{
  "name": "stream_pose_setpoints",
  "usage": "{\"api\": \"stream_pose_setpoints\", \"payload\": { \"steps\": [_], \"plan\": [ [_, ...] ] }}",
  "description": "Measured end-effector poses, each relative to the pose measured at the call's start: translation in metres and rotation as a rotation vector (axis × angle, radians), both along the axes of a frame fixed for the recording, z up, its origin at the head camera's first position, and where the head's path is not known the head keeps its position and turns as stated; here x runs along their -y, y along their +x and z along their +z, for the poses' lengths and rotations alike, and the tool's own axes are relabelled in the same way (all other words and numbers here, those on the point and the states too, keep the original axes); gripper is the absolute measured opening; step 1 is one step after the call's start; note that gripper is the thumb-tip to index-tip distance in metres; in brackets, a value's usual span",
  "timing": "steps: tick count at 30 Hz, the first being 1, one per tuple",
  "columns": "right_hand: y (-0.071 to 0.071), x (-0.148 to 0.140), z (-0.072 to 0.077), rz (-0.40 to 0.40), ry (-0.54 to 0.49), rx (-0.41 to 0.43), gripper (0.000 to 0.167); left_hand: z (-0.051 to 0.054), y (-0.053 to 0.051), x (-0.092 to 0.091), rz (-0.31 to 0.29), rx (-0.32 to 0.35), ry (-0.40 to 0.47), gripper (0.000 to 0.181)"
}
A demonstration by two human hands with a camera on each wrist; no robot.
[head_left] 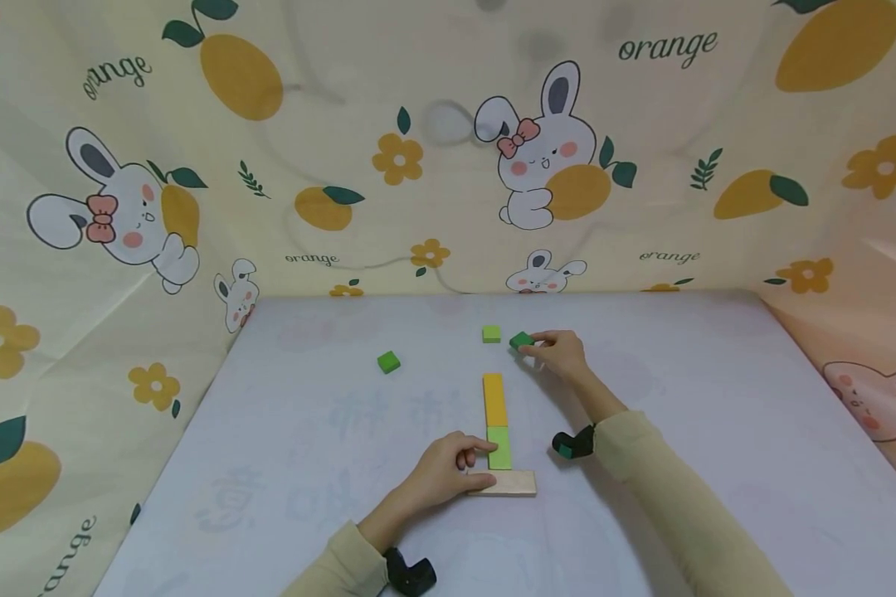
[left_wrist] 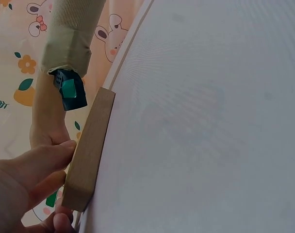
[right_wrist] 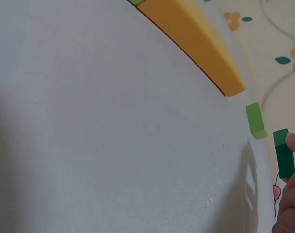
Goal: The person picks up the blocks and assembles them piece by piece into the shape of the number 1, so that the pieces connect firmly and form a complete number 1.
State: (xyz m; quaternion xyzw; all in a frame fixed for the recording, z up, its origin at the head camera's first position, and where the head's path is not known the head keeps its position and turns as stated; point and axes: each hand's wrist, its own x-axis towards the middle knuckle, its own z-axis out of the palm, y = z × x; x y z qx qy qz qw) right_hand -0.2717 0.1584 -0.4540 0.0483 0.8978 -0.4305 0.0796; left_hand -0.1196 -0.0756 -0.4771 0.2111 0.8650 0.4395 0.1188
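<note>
A person's right hand (head_left: 562,355) pinches a dark green block (head_left: 522,341) between thumb and fingers at the far side of a white table (head_left: 306,406), as seen through the head camera I monitor from my remote station. The held piece is just to the right of a small light green block (head_left: 491,334), with a gap between the two; I cannot tell whether its underside meets the tabletop. Nearer the person, the left hand (head_left: 440,470) reaches in from the left with its fingers partly bent, the forefinger at a longer light green block (head_left: 499,452) and the thumb against a plain wooden block (head_left: 518,483); I cannot tell whether it grips the pieces or merely rests on them. The wooden block lies crosswise, the longer light green block runs away from its far edge, and a yellow block (head_left: 495,400) continues that line, end to end, toward the small light green one. A further green block (head_left: 388,362) sits apart to the left, turned at an angle. My right wrist view shows the small light green block between the yellow block's end and the pinched piece. Both sleeves (head_left: 679,489) are beige, with a black device (head_left: 411,572) at each wrist. Behind the table hangs a cream cloth (head_left: 433,50) printed with rabbits, flowers and oranges
</note>
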Motion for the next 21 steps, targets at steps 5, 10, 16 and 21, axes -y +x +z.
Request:
{"api": "stream_pose_setpoints", "payload": {
  "steps": [5,10,16,21],
  "plan": [
    [0.0021,0.0009,-0.0013,0.024,0.000,0.000,0.048,-0.0001,0.0000,0.0000,-0.001,-0.002,0.000,0.040],
    [0.0048,0.0019,-0.0019,0.041,0.002,0.000,0.048,0.0004,0.0005,0.0007,-0.003,0.000,0.001,0.039],
    [0.0055,0.0021,-0.0042,0.067,-0.003,0.018,0.049,-0.0005,0.0001,0.0005,0.001,-0.006,0.009,0.039],
    [0.0056,0.0036,-0.0055,0.100,-0.021,0.011,0.048,-0.0006,-0.0003,0.0004,0.004,-0.003,0.006,0.039]
  ]
}}
